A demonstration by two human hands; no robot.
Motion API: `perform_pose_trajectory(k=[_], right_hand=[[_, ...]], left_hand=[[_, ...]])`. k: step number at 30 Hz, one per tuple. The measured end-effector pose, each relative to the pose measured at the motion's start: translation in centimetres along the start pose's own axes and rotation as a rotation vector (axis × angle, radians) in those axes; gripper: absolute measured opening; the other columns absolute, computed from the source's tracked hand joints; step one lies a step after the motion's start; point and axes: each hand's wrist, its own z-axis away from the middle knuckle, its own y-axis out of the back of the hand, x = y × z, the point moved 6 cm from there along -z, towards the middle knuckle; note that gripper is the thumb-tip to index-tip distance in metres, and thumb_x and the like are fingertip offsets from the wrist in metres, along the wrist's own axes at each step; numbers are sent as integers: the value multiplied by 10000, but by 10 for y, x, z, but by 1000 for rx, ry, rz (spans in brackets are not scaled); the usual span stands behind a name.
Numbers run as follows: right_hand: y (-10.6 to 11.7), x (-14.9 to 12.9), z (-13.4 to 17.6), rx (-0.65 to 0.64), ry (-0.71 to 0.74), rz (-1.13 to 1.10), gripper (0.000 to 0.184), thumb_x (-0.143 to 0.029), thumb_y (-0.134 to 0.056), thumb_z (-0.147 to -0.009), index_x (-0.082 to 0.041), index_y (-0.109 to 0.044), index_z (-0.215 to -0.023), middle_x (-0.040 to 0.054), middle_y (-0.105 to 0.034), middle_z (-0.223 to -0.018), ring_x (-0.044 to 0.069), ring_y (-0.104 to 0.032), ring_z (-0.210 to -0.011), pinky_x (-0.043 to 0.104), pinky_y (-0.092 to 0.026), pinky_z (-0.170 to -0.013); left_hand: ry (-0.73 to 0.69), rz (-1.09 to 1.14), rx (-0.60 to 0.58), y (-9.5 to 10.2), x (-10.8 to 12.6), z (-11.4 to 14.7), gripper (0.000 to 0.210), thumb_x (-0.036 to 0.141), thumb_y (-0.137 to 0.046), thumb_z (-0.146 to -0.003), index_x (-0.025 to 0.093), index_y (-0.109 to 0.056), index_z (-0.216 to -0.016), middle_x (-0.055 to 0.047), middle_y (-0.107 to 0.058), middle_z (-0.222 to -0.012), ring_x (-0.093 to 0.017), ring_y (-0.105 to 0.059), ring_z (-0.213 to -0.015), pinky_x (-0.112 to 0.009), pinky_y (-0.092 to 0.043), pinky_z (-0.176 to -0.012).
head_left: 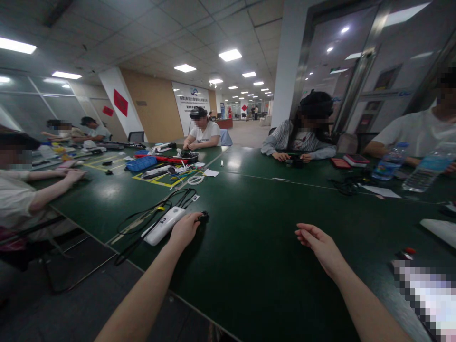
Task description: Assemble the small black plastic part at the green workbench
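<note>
Small black part (203, 217) is at the left hand (185, 231), over the tabletop (249, 247), just past the white block (169, 222). Left fingers closed on its near side, so most of it sticks out beyond the tips; probably a fingertip pinch because it's so small. Can't tell if it also rests on the surface. Right hand (320, 249) is well apart, fingers loosely curled, partly open, nothing visible in them; reads as spare. Block lies flat, label up, black cable (185, 197) looped around and across it, likely just to keep slack together.
</note>
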Motion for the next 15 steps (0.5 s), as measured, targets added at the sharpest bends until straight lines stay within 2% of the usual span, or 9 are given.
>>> perform_pose_trajectory(k=[4, 10, 15], right_hand=[[1, 1, -1, -3, 2, 2, 281, -307, -565, -686, -212, -597, -949, 42, -634, -868, 220, -566, -844, 351, -472, -736], [-1, 1, 0, -3, 17, -4, 292, -321, -580, -672, -208, -601, -940, 44, -636, -855, 224, -568, -838, 356, -470, -738], [1, 0, 0, 3, 16, 5, 286, -318, -573, -674, -206, -604, -936, 48, -635, -853, 224, -569, -829, 356, -472, -730]], left_hand=[[-49, 12, 16, 1, 2, 1, 281, 246, -459, -774, 246, -545, -1042, -28, -597, -959, -185, -543, -897, -302, -422, -798], [-138, 4, 155, 9, 7, 0, 190, 270, -504, -750, 205, -593, -905, -49, -541, -961, -190, -508, -909, -315, -400, -835], [-134, -43, 134, 11, 11, 0, 143, 260, -488, -766, 229, -581, -870, -27, -586, -962, -217, -498, -950, -362, -372, -832]])
